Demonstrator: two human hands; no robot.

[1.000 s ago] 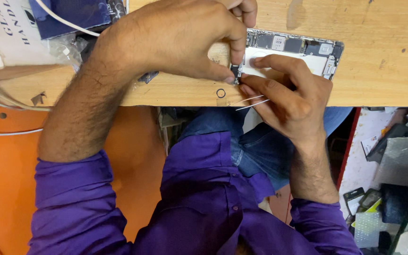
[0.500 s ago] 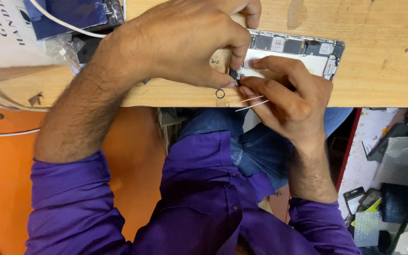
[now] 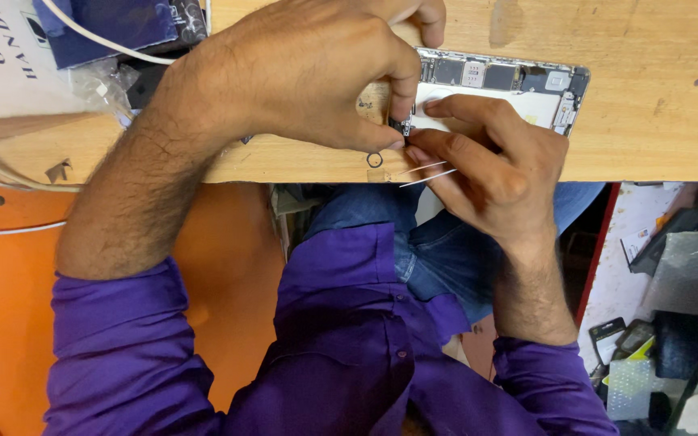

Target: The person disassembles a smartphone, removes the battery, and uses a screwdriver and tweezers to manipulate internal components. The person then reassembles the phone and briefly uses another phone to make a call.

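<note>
While both hands met over the near edge of the pale wooden worktop (image 3: 648, 121), the left hand (image 3: 317, 73) lay knuckles-up with its fingers (image 3: 401, 81) curled and pressed together, thumb and forefinger pinching a small dark component (image 3: 400, 127) at the lower left corner of the opened silver phone body with exposed circuit boards (image 3: 519, 85). The left forearm ran down and to the left into a rolled purple sleeve (image 3: 123, 339).

The right hand (image 3: 494, 165) came in from below, wrist bent, forefinger stretched flat across the phone's white inner panel and the other fingers folded close around thin silver metal tweezers (image 3: 426, 171). The tweezer ends jutted out leftward beneath the fingers; their working tips were hidden under the fingers, so what they gripped could not be told.

The phone lay flat on the worktop, just beside its near edge, partly covered by both hands. A small dark metal ring (image 3: 374, 159) rested on the worktop just below the left thumb. A white cardboard box (image 3: 10, 64) and a white cable (image 3: 115, 42) sat at the far left, well apart from the phone.
</note>
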